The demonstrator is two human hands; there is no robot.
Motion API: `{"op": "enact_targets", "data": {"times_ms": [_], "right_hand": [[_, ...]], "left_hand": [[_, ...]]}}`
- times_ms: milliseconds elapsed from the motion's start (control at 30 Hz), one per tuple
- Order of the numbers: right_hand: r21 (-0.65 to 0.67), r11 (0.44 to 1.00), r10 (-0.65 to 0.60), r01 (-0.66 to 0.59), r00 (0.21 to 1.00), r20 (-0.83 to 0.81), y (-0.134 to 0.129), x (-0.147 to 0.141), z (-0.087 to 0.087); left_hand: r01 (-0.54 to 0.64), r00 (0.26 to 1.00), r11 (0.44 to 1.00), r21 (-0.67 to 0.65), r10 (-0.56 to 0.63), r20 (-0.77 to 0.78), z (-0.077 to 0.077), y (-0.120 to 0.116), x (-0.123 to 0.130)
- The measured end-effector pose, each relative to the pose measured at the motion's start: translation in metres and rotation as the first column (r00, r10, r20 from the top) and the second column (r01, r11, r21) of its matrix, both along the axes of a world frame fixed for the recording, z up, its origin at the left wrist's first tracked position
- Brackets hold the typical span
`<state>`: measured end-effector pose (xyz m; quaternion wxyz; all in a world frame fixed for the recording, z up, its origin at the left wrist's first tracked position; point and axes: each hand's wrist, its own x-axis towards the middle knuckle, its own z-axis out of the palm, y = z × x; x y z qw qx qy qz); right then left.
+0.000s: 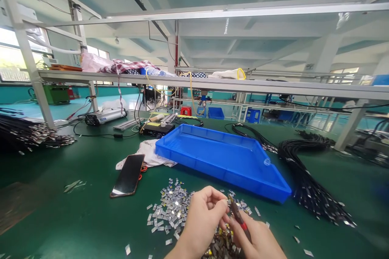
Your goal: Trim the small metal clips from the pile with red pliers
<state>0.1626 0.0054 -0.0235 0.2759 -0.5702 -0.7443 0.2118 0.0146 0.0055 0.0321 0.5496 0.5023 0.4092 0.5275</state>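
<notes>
My right hand (258, 236) grips pliers (239, 215) with dark jaws and a red part on the handle, their tips pointing up and away. Beside those tips, my left hand (203, 218) is closed in a pinch; whatever sits between its thumb and forefinger is too small to make out. Many small silvery metal pieces (172, 206) lie scattered on the green table around and behind my left hand. Below both hands is a heap of darker, brass-tinted pieces (223, 245), partly covered by them.
Beyond the hands sits a shallow blue tray (212, 172). A phone (128, 175) lies to the left near a white cloth (148, 154). Bundles of black cables (313, 194) rest at the right, more cables (36, 133) at far left. A shelf (212, 85) spans above the table.
</notes>
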Motion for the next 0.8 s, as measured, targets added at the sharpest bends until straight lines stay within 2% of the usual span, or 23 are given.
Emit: {"op": "enact_targets", "data": {"times_ms": [200, 567, 800], "right_hand": [[0.049, 0.999, 0.016, -0.015, 1.000, -0.020, 0.001, -0.002, -0.002], [0.083, 0.996, -0.024, 0.019, 0.998, 0.052, 0.004, 0.000, -0.011], [0.088, 0.996, 0.004, -0.006, 1.000, 0.024, 0.002, -0.001, -0.007]], "left_hand": [[-0.006, 1.000, 1.000, 0.005, 0.006, 0.022, -0.001, 0.001, 0.001], [-0.004, 1.000, 1.000, 0.002, 0.004, 0.020, -0.004, 0.001, 0.000], [-0.004, 1.000, 1.000, -0.011, 0.004, 0.022, -0.003, -0.001, 0.001]]}}
